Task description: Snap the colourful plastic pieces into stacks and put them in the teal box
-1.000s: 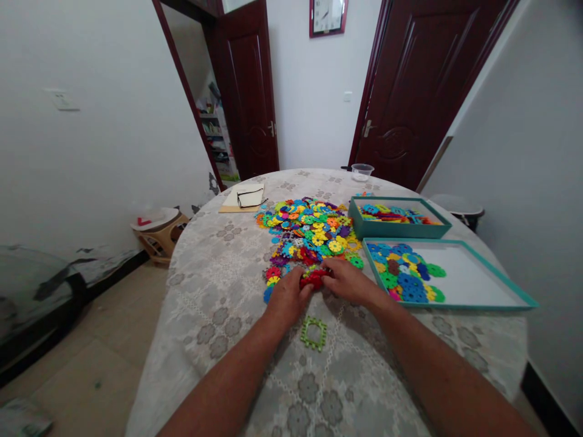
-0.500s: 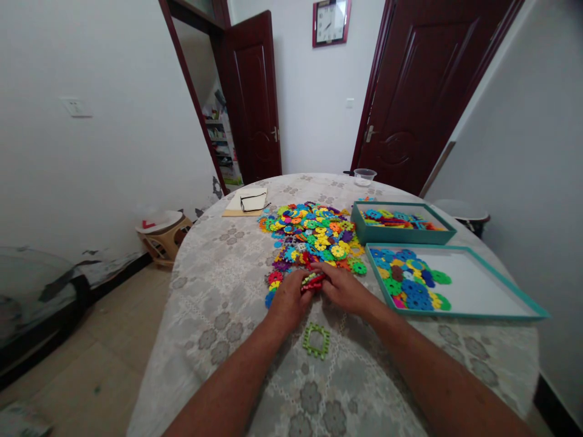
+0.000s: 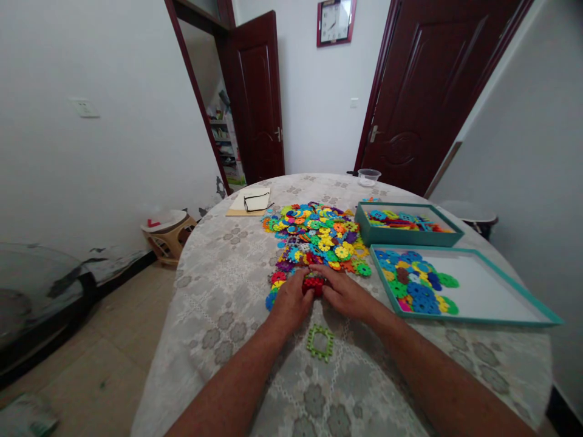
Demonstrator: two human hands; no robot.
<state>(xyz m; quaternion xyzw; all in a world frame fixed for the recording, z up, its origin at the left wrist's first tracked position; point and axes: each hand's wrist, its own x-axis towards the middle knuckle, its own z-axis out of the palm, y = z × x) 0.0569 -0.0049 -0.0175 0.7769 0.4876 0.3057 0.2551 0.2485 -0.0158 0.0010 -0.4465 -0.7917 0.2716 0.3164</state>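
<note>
Between my two hands is a small assembly of red plastic pieces (image 3: 313, 285), with a bit of light green at its top. My left hand (image 3: 289, 298) grips its left side, thumb toward me. On the right side, my right hand (image 3: 342, 290) closes on the same red assembly. Just beyond the hands spreads a heap of colourful notched plastic discs (image 3: 319, 233). A light green square frame piece (image 3: 320, 343) lies flat on the cloth between my forearms.
A teal box (image 3: 405, 233) of plastic pieces stands right of the heap. In front of it lies a teal-rimmed lid (image 3: 496, 320) with more discs. Glasses (image 3: 255, 202) rest on papers at the far left; a clear bowl (image 3: 368, 177) sits at the back edge.
The red assembly has turned between my hands, so more of its red face shows and less light green. Both hands stay on it. The view has shifted slightly.
</note>
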